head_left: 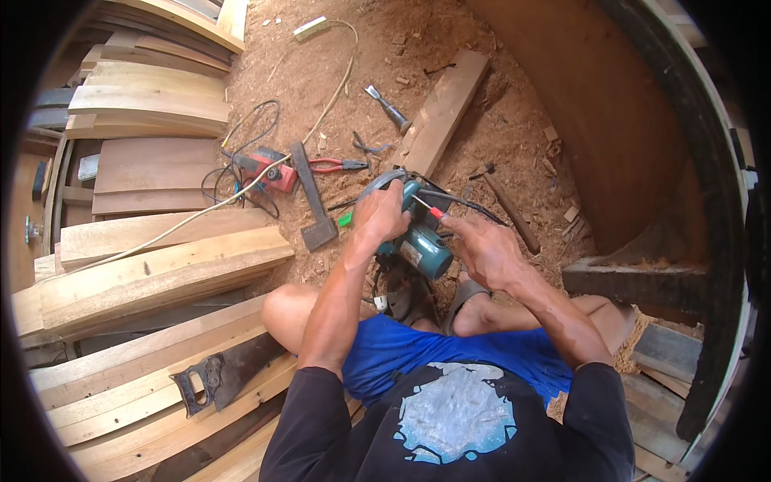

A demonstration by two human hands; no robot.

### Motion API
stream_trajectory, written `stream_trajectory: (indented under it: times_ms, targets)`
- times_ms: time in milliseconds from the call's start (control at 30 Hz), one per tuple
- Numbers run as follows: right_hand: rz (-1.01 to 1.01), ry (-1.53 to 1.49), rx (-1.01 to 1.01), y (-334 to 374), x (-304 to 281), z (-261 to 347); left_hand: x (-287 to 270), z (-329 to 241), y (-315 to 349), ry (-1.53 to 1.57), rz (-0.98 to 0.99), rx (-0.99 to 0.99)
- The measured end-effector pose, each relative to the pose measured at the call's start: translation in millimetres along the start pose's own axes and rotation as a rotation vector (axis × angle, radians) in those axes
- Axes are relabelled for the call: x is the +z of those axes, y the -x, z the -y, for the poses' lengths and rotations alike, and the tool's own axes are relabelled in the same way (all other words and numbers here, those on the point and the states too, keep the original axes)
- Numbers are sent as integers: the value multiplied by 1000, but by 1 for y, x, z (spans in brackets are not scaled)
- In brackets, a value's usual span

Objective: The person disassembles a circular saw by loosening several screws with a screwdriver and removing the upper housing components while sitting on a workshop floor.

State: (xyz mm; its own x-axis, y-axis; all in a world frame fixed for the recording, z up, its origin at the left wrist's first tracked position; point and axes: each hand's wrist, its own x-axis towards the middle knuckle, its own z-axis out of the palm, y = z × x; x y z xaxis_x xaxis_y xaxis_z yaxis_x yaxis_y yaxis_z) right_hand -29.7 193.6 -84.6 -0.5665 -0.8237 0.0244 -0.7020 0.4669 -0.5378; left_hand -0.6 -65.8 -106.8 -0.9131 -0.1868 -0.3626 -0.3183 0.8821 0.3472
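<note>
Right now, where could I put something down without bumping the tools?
The sawdusty floor has open space between the plank and the curved panel, beyond the wooden handle. Another patch lies between the upper stacked boards and the cream cord. It's crowded around the left hand, right hand and teal power tool, and leftward past the pliers to the red power tool.

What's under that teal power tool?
A wooden board shows just beyond the teal power tool; the tool and left hand cover what lies directly underneath. Whether tool and board touch can't be seen.
</note>
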Motion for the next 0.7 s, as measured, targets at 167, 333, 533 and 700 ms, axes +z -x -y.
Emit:
stream_trajectory:
  times_ms: [167, 333, 533, 700]
  targets:
    - [51, -1515, 732, -11, 13, -25, 3, 9, -10, 14, 18, 34]
    - [-109, -632, 456, -6, 4, 2, 8, 23, -9, 199, -11, 184]
    - [3, 21, 73, -4, -7, 9, 14, 18, -11, 153, -21, 156]
    - [-129, -805, 412, -15, 11, -18, 6, 3, -11, 15, 27, 110]
